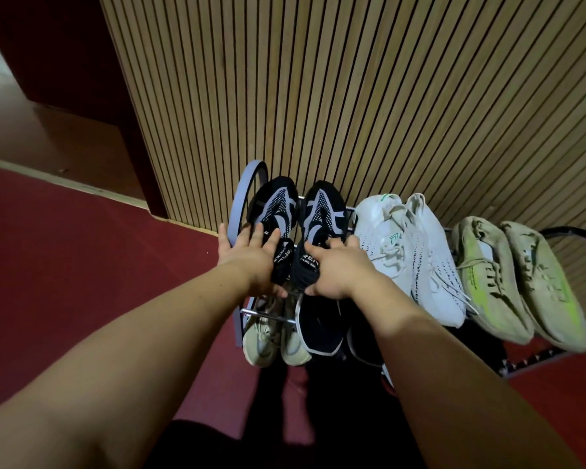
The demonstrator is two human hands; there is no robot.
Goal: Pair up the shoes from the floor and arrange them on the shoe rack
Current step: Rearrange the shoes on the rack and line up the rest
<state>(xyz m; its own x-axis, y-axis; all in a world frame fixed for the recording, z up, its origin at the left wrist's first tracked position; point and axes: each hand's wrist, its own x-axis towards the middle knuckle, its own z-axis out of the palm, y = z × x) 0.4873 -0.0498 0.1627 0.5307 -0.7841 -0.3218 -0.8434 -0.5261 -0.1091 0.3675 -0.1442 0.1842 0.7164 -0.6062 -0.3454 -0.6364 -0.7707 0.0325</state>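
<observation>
A pair of black-and-grey sneakers stands side by side at the left end of the shoe rack's (247, 194) top shelf, toes to the wall. My left hand (251, 258) rests with straight fingers on the heel of the left black sneaker (274, 204). My right hand (335, 265) curls its fingers into the collar of the right black sneaker (322, 211). To their right on the same shelf sit a white pair (416, 252) and a beige-and-lime pair (515, 282).
On the lower shelf a pale green pair (271, 340) and a black pair (322, 330) poke out. A slatted wooden wall (352, 96) stands behind the rack. Red carpet (99, 265) covers the floor; a wooden step lies at the far left.
</observation>
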